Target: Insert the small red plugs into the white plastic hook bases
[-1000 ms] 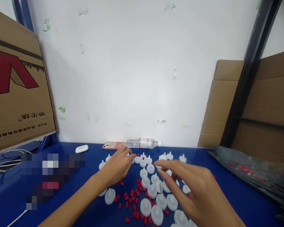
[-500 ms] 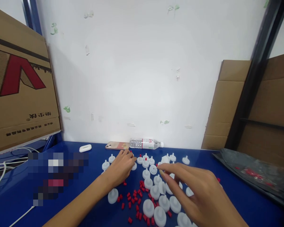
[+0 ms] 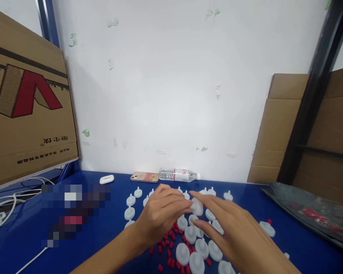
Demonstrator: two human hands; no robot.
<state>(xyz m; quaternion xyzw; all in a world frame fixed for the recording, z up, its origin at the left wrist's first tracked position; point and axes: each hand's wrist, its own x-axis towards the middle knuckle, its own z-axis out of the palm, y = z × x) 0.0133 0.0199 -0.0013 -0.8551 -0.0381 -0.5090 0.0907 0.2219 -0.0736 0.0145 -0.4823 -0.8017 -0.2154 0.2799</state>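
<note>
Scuffed white wall (image 3: 165, 76) rises at 12 o'clock behind a blue table (image 3: 108, 224), taking the white piece (image 3: 197, 207) between the hands as the clock's centre. That meeting is the change: half a second ago the left hand (image 3: 161, 211) was over by the phone (image 3: 144, 177) at 10 o'clock, well apart from the right hand (image 3: 228, 222); now it has swung across to it. To my eye this makes the piece a matter for both hands, where each was busy at its own spot. The left fingers are bunched narrow, seemingly pinching the piece at its near edge; the right thumb and forefinger stand wide, with the piece in their gap, and I cannot tell whether they touch it. A red bit showed at the right fingertips earlier; none can be made out there now. White discs (image 3: 196, 262) with short stems spread at 6 o'clock, more beyond the left hand at 9, and loose red caps (image 3: 169, 253) lie around 7. Between 3 and 4 o'clock sits 1 capped disc (image 3: 267, 229), its red tip on. A bottle (image 3: 177, 174) lies on its side at 11, and a grey bag (image 3: 328, 209) with red bits rests at 3.
</note>
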